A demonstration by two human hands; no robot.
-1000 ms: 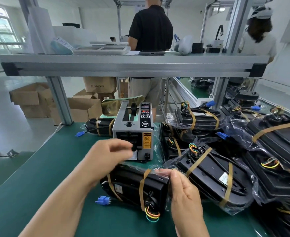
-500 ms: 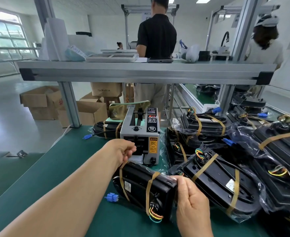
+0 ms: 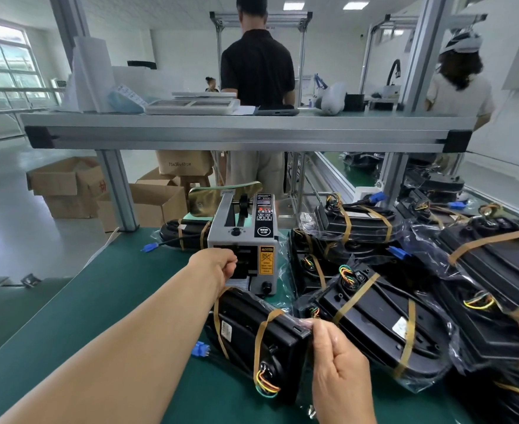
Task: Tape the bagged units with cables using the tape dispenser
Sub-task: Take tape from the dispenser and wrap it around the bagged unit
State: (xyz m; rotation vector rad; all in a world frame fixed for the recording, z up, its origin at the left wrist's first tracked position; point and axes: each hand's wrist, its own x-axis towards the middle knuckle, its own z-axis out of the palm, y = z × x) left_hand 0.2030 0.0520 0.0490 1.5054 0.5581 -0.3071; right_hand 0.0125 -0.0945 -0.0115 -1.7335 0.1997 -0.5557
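A grey tape dispenser (image 3: 243,240) stands on the green bench (image 3: 68,316). My left hand (image 3: 218,266) reaches to its front outlet, fingers curled there; whether they pinch tape is hidden. In front of it lies a black bagged unit (image 3: 246,335) with two brown tape bands, coloured wires and a blue connector (image 3: 199,350). My right hand (image 3: 334,359) grips the unit's right end, pinching the plastic bag at the top corner.
Several taped bagged units (image 3: 380,319) pile up on the right of the bench. Another unit (image 3: 185,232) lies behind the dispenser to its left. An aluminium shelf (image 3: 237,130) spans overhead. Two people stand beyond it, and cardboard boxes (image 3: 65,182) sit on the floor.
My left hand has moved forward from above the unit to the dispenser's front outlet. My right hand stays on the unit's right end. The view has tilted up slightly.
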